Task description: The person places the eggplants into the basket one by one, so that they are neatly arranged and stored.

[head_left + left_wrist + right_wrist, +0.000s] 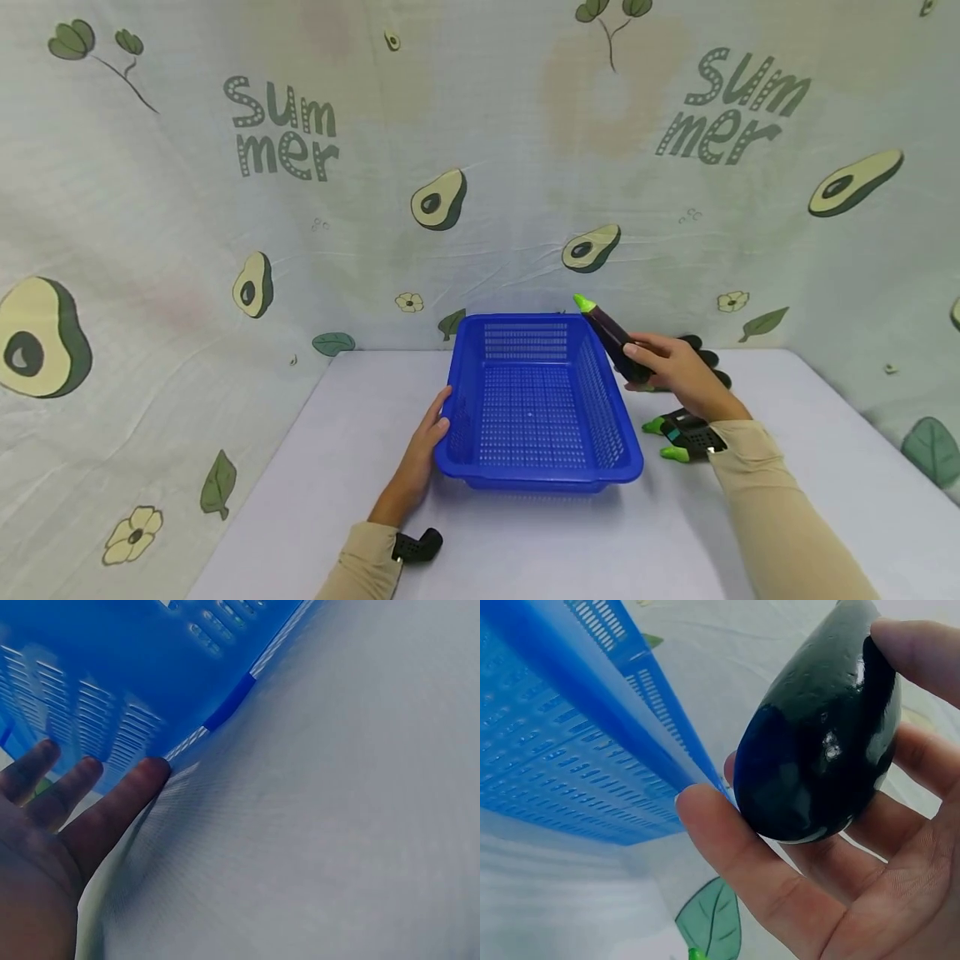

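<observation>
Eggplant (609, 336) in right hand (681, 373), near basket (532, 417)

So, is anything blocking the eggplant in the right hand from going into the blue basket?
Perhaps only the basket's right rim: in the head view the eggplant, held in the right hand, overlaps it. Nothing visible covers the open top; the left hand touches the opposite side.
</observation>
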`<state>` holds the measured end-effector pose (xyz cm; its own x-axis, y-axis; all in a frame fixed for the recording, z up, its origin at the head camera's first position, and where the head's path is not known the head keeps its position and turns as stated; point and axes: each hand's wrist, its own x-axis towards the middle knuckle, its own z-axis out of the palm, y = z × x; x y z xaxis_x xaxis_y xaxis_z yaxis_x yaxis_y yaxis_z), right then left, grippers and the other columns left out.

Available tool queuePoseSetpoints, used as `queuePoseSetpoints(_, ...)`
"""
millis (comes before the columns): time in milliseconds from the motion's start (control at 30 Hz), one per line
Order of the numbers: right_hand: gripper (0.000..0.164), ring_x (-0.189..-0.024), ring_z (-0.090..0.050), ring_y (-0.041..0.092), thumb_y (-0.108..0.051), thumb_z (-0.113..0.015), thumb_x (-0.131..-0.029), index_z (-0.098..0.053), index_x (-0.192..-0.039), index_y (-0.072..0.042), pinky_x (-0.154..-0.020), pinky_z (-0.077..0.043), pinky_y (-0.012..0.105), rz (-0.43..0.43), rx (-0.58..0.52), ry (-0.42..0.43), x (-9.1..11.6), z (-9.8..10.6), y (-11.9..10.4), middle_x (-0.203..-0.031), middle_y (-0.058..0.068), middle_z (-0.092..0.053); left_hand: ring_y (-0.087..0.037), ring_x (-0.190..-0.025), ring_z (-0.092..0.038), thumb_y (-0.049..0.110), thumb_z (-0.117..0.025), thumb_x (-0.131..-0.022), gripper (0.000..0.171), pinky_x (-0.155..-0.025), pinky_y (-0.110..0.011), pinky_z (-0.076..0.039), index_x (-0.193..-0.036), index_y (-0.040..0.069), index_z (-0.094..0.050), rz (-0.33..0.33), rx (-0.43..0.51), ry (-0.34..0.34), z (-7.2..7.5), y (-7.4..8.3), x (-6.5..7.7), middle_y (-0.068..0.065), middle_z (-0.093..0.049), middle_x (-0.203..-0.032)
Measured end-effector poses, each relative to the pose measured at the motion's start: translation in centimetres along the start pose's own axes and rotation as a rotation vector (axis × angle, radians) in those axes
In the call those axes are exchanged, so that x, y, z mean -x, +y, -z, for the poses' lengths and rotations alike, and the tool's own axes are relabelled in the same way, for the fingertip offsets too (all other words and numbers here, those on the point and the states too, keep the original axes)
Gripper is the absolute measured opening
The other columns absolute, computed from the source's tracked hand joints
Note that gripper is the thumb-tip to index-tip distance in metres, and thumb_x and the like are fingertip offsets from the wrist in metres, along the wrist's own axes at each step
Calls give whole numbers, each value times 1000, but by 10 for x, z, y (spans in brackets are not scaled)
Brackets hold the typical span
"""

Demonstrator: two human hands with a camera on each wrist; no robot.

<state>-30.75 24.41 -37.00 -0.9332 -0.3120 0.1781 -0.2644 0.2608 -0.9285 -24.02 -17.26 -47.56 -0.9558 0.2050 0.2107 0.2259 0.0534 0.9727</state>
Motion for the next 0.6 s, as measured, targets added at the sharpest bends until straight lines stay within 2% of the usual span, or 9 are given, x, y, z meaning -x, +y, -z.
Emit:
queuePoseSetpoints(233,64,-107,-64,28,-35,-59,-102,-42,-149,5,-81,-58,50,-3,-25,-54,-13,-2,-4,-140,32,-48,-25,-152,-8,42,-35,-106,54,-118,-60,-5,-159,39,-23,-6,18,-29,1,1,3,5,-13,-166)
queuePoseSetpoints(433,65,-114,-60,42,-38,-62,-100,-44,-147,3,-83,-58,48,-15,-30,-77,-24,-6,-6,-138,31,-50,-27,-152,-8,38,-39,-105,56,-118,-61,-5,-159,38,-23,-13,40,-35,1,2,4,4,-13,-166)
queuePoseSetpoints(600,63,-113,-61,39,-37,-62,-100,-44,-146,3,-87,-55,54,-22,-29,-82,-32,-7,-10,-137,30,-50,-26,-152,-10,36,-40,-104,57,-119,-59,-5,-159,37,-24,-18,59,-41,1,2,4,3,-14,-166)
